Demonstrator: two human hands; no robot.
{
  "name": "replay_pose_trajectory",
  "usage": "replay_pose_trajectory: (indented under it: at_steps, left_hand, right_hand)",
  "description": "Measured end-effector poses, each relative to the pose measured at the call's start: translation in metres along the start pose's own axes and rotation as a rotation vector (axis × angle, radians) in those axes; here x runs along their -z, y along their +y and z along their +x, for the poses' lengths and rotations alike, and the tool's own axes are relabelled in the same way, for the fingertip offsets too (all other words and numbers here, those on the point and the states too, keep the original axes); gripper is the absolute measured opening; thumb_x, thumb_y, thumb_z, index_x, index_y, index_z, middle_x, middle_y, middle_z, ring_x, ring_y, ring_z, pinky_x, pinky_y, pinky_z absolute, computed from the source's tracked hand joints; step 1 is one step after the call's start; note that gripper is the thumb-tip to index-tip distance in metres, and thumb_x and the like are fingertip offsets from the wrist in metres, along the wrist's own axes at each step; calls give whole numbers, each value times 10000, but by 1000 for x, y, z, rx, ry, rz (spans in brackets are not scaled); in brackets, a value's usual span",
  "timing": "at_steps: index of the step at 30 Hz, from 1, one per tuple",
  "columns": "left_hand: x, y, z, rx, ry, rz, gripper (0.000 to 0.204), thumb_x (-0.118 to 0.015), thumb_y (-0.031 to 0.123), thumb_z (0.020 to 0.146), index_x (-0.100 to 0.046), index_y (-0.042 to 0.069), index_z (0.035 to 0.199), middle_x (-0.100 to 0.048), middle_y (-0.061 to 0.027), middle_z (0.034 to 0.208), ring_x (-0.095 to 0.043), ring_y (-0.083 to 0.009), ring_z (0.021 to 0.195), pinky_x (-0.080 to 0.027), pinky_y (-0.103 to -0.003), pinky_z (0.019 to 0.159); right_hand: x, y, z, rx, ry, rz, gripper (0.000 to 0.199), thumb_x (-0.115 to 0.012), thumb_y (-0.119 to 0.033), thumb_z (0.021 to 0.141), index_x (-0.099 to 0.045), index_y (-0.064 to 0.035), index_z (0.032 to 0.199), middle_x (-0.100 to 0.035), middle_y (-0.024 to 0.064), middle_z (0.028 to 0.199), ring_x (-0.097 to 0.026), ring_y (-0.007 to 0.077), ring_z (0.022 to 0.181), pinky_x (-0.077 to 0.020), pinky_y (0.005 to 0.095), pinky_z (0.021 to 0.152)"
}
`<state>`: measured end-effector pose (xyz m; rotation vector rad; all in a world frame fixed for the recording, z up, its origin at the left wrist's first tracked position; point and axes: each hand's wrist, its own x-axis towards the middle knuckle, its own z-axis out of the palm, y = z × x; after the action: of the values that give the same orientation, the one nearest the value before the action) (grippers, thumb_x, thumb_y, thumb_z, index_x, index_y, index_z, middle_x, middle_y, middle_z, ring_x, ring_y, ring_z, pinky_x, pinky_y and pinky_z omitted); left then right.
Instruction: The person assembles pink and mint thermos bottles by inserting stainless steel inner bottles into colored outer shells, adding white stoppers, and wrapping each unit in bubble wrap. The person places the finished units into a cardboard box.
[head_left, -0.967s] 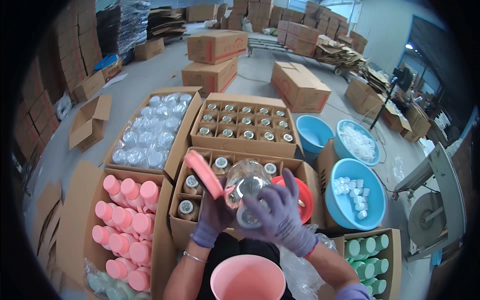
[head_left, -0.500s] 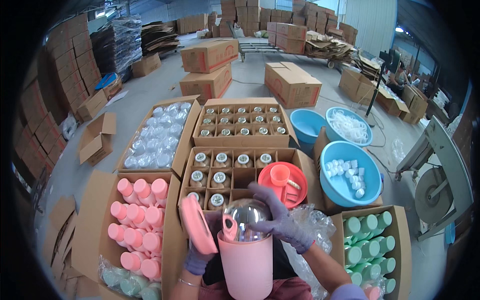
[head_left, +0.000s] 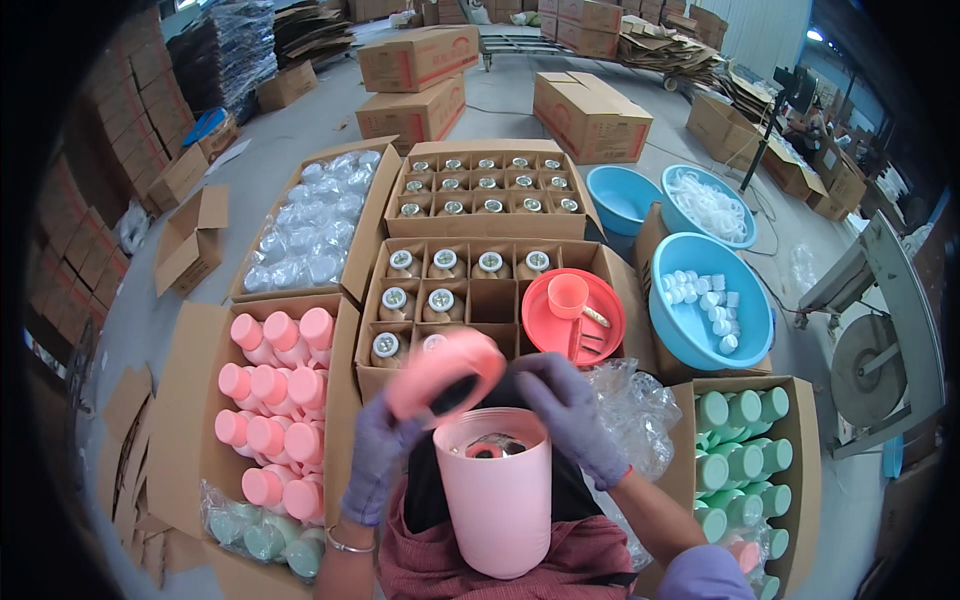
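Observation:
A pink cylindrical container (head_left: 497,510), shaped like a thermos body, stands upright between my legs with its top uncovered. Deep inside it a shiny glass liner (head_left: 497,445) shows, with a dark and pinkish round middle. My left hand (head_left: 378,455), in a purple glove, grips a pink ring-shaped collar (head_left: 448,375) with a dark inner part, tilted above the container's left rim and smeared by motion. To the right of that rim is my gloved right hand (head_left: 575,415), its fingers stretched toward the collar, apart from it and holding nothing I can see.
A divided carton (head_left: 490,362) of silvery-topped glass liners lies ahead, with a red basin (head_left: 540,345) on it. Cartons of pink bottles (head_left: 268,383) and green bottles (head_left: 743,460) flank me. A blue basin (head_left: 665,330) of white caps stands at right, by a metal-framed machine (head_left: 885,330).
The glass liner has sunk from above the rim into the pink container. My left hand has swung the collar up and right over the opening. My right hand has left the liner.

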<state>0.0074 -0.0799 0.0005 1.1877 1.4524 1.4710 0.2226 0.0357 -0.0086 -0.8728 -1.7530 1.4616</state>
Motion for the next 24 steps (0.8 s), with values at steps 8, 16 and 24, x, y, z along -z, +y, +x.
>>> replay_pose_trajectory:
  at_steps: [8,16,24]
  left_hand:
    - [-9,-5,15,-205,-268,8,487,-622,437,965,-714,-26,1088,-685,-134,1109,-642,-241,1061,-488,-348,954]
    - [-7,-9,11,-386,-270,85,485,-544,435,1005,-714,-15,1066,-708,-141,1073,-647,-299,1085,-450,-440,1054]
    - [-8,-7,4,-385,-226,168,382,-570,337,1002,-701,-15,1073,-710,-146,1061,-660,-308,1077,-455,-448,1055]
  right_hand:
    - [-1,6,-27,18,-30,107,405,-386,-269,1057,-609,31,1214,-582,154,1333,-540,229,1243,-390,343,1090]
    - [-4,5,-26,76,-97,72,365,-355,-172,1057,-621,48,1175,-580,192,1324,-534,257,1265,-393,364,1096]
    - [-4,-2,-25,147,-97,-29,361,-355,-155,1029,-609,60,1170,-602,198,1282,-579,273,1201,-419,369,1067]
